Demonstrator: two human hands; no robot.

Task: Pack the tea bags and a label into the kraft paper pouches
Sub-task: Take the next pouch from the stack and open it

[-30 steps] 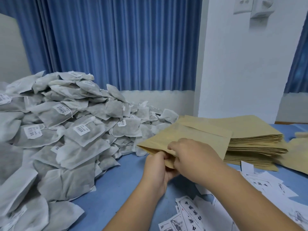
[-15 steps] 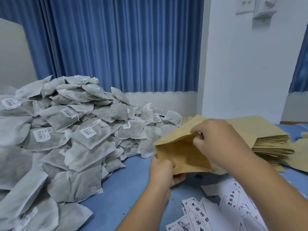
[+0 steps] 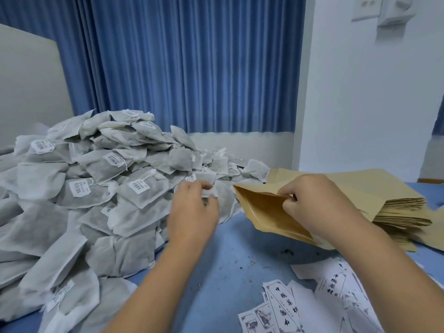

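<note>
Your left fingers pinch the corner of one tea bag at the near edge of the heap, while your right fingers grip the lip of one kraft pouch, mouth gaping just beside it. Filling step, I'd say: next, lift that bag clear and slide it into the mouth. Heap, pouch stack and labels on the bench: too many to count.

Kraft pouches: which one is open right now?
The pouch gripped by the right hand, its mouth spread wide toward the tea bags; the others lie flat in the stack behind it.
</note>
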